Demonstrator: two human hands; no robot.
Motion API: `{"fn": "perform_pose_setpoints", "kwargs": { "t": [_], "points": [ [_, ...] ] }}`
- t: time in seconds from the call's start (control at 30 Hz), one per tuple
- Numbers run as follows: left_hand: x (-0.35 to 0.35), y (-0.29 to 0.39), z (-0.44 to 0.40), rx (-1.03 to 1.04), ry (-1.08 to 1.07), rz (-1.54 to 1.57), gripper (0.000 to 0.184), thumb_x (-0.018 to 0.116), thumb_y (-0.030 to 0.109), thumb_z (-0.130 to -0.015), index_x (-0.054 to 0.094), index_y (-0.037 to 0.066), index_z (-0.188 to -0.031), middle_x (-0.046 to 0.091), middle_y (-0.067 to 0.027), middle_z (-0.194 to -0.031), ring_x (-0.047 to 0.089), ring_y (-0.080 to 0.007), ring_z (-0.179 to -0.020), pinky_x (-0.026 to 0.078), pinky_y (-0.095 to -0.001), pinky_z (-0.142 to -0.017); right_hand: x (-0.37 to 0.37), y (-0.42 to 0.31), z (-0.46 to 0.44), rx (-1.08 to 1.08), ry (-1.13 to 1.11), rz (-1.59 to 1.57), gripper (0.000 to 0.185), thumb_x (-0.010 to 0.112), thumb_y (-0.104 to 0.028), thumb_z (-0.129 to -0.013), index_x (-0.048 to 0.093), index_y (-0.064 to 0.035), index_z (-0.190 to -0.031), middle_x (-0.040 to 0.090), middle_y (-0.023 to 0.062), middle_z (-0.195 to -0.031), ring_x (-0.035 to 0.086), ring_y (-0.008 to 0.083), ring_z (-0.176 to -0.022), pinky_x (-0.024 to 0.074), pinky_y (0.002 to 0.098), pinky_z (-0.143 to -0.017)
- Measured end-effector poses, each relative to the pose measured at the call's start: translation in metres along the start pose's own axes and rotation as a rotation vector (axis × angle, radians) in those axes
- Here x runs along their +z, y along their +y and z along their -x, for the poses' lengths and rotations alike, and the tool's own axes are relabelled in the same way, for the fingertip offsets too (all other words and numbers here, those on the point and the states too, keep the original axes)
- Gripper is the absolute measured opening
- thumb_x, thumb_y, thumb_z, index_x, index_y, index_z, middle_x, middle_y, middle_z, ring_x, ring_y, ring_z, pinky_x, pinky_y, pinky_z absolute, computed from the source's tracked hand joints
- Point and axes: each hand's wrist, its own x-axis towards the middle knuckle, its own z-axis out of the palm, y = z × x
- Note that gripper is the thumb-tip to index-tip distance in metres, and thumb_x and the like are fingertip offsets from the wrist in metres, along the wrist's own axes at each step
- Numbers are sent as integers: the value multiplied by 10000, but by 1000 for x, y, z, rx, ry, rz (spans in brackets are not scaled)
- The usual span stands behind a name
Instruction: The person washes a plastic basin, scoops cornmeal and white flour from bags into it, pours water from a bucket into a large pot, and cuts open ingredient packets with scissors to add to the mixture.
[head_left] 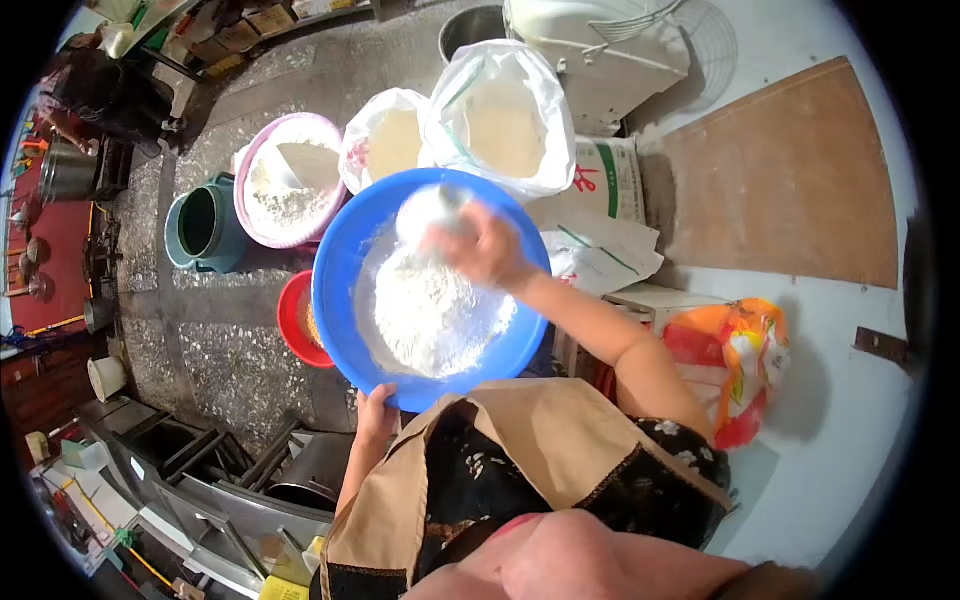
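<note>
A large blue basin (pixel 335 215) holds a heap of white powder (pixel 430 315). My left hand (pixel 376 412) grips the basin's rim at its lower left, fingers wrapped over the edge. Above the far part of the basin, my right hand (pixel 480 245) is closed on a round white container (pixel 432 212), blurred by motion; what it contains cannot be made out. Beyond the basin stand two open white bags (pixel 555 150) with pale grainy contents. To their left, a pink tub (pixel 243 205) contains white powder and a white scoop (pixel 305 165).
A red bowl (pixel 290 318) and a teal bucket (pixel 222 225) are left of the basin. Metal kitchen equipment (pixel 215 505) fills the lower left. Another person (pixel 105 95) stands at the upper left. A brown board (pixel 790 180) is on the right wall, near an orange bag (pixel 745 350).
</note>
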Motion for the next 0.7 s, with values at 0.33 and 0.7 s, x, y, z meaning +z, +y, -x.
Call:
{"fn": "perform_pose_setpoints", "kwargs": {
  "t": [0.33,0.7],
  "points": [
    [62,32,2,-131,383,-196,478,517,25,-698,441,-24,-1168,526,-99,-1029,541,-221,-946,442,-348,-844,177,320,28,1004,-539,259,332,621,-263,-780,549,-168,-1090,487,154,-996,574,313,-852,488,412,-728],
    [93,44,7,-175,581,-182,371,525,0,-701,492,-37,-1068,558,-73,-918,563,-182,-804,464,-297,-733,272,343,145,1165,-889,-32,324,593,-349,-817,586,-104,-1029,574,75,-928,577,197,-800,480,339,-687]
  ]
}}
